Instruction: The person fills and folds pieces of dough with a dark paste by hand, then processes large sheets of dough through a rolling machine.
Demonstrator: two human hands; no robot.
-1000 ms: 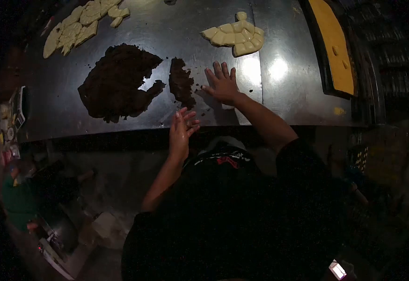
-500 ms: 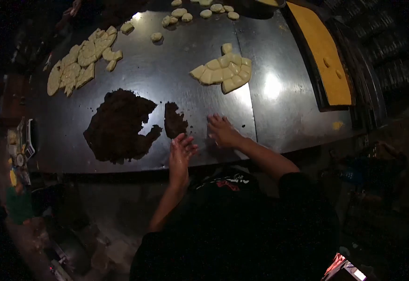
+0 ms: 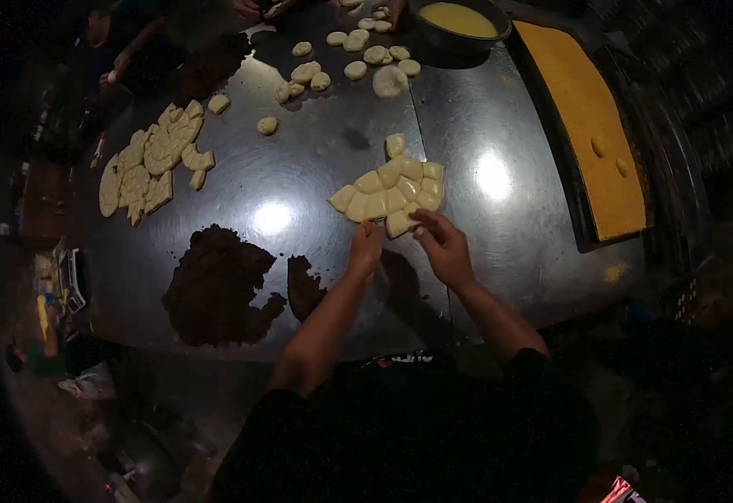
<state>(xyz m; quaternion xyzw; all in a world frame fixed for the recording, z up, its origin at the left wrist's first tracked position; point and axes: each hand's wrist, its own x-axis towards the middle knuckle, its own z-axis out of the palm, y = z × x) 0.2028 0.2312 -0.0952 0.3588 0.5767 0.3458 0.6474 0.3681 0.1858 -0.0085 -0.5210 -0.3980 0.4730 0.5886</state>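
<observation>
A cluster of pale cut dough pieces [image 3: 387, 193] lies on the shiny metal table [image 3: 299, 168], in front of me. My right hand [image 3: 444, 245] pinches the nearest dough piece [image 3: 400, 223] at the cluster's near edge. My left hand [image 3: 366, 243] is beside it with fingers curled, touching the cluster's lower left edge; what its fingers hold is hidden. A large pile of dark brown filling [image 3: 215, 285] and a smaller lump [image 3: 304, 287] sit to the left of my left forearm.
Another group of cut dough pieces [image 3: 153, 159] lies at the left. Several small dough rounds [image 3: 358, 54] sit at the far side near a bowl of yellow liquid [image 3: 459, 18]. A long yellow board [image 3: 593, 126] runs along the right. Another person [image 3: 111, 50] is at the far left.
Both hands have moved away from the dark filling, forward to the dough cluster. My view has tilted up, so the far side of the table now shows.
</observation>
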